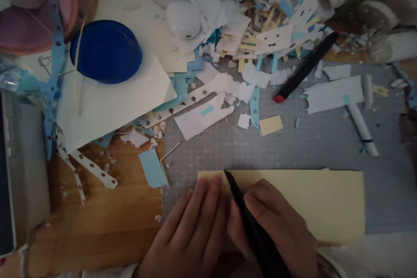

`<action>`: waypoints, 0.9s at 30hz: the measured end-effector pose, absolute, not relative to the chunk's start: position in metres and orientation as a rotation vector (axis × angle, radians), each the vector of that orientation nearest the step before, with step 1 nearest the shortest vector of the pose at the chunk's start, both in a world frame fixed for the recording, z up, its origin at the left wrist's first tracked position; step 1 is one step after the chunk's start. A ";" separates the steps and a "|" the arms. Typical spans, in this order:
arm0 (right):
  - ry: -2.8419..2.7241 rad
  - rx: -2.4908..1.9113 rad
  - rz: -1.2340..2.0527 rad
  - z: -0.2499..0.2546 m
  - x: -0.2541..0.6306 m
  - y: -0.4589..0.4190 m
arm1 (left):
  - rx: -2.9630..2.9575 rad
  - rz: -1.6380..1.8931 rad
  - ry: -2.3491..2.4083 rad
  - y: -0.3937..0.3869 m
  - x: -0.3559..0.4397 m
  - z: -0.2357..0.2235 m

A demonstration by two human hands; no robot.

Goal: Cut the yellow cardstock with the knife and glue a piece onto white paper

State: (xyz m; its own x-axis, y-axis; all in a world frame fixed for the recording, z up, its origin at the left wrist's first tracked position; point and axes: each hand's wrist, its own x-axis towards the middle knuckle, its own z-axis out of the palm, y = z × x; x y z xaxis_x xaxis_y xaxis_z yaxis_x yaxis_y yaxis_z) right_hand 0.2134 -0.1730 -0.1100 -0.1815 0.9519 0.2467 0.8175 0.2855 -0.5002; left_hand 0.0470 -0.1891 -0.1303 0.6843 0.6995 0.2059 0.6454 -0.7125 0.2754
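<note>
Gridded grey matting (325,143) is lying under plain, pale-yellow, oblong paper (329,204), lower centre-right; we are pressing it with our flattened left hand (192,230), our curled right hand (283,226) gripping a black pointed tool (250,221).

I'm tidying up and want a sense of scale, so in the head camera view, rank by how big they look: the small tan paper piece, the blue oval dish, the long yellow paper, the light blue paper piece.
1. Long yellow paper, though partly covered
2. Blue oval dish
3. Light blue paper piece
4. Small tan paper piece
</note>
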 end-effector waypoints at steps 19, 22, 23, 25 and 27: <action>-2.079 -1.599 0.255 -0.111 0.210 -0.177 | 2.738 0.460 1.125 -0.188 0.049 -0.130; -2.056 -1.600 0.232 -0.111 0.209 -0.180 | 2.734 0.480 1.124 -0.186 0.050 -0.128; -2.065 -1.591 0.234 -0.111 0.209 -0.181 | 2.727 0.480 1.126 -0.186 0.050 -0.128; -2.080 -1.607 0.261 -0.111 0.208 -0.182 | 2.719 0.477 1.127 -0.186 0.051 -0.128; -2.086 -1.598 0.235 -0.111 0.208 -0.181 | 2.722 0.478 1.128 -0.187 0.051 -0.129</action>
